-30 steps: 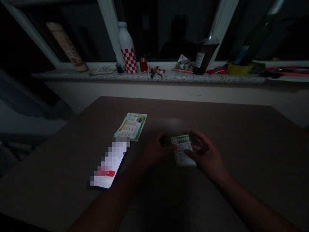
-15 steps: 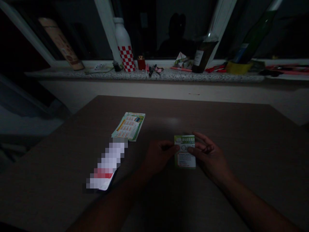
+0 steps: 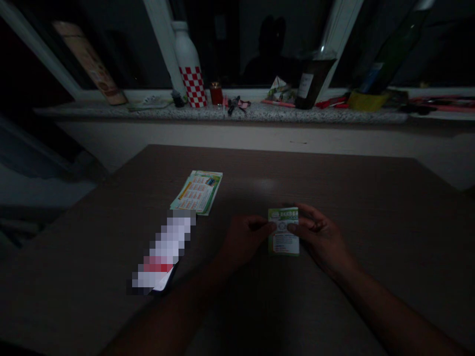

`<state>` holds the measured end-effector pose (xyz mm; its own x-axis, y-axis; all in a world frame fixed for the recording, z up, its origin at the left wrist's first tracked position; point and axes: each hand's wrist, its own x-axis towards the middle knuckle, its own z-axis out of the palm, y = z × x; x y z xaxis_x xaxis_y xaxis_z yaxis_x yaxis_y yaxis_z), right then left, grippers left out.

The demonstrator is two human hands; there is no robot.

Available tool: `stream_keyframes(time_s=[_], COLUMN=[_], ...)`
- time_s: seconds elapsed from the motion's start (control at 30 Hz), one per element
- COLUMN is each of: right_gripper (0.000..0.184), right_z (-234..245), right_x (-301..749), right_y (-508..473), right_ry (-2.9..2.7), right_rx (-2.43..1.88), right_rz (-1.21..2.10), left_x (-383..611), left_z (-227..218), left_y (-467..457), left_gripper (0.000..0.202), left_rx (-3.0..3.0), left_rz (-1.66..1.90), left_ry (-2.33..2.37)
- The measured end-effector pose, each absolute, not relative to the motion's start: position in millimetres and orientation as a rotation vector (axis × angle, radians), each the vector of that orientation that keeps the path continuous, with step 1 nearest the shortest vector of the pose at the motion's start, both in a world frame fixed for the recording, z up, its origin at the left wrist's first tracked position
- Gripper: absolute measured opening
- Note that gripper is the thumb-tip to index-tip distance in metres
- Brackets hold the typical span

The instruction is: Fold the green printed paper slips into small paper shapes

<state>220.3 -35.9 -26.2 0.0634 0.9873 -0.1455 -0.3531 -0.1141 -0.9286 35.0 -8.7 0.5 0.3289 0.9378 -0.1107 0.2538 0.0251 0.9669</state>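
Observation:
A small green-and-white printed paper, which looks folded, is held upright between both hands just above the table. My left hand pinches its left edge, thumb on the printed face. From the other side my right hand grips the right edge with its thumb, the fingers partly hidden behind the paper. Left of my hands lies a stack of printed leaflets in similar green and white. Nearer to me, a phone rests with its lit screen blurred out by large pixels.
Along the stone windowsill behind the brown table stand a red-and-white checked bottle, a tan flask, a small red jar, a dark labelled cup and a green bottle. The room is dim.
The view has shifted very slightly. Both hands keep their grip on the paper, whose right edge looks a little narrower now.

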Motion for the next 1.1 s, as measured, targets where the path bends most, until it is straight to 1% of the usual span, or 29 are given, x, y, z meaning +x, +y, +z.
stream_keyframes(time_s=[1.1], right_gripper=[0.051], right_z=[-25.2], right_x=[220.1], right_y=[-37.1], right_ry=[-0.852], right_rx=[-1.036], right_rz=[1.383], left_x=[34.5], left_z=[2.9], left_y=[-7.7], left_gripper=[0.023], left_rx=[1.451], left_rz=[0.765], left_ry=[1.131])
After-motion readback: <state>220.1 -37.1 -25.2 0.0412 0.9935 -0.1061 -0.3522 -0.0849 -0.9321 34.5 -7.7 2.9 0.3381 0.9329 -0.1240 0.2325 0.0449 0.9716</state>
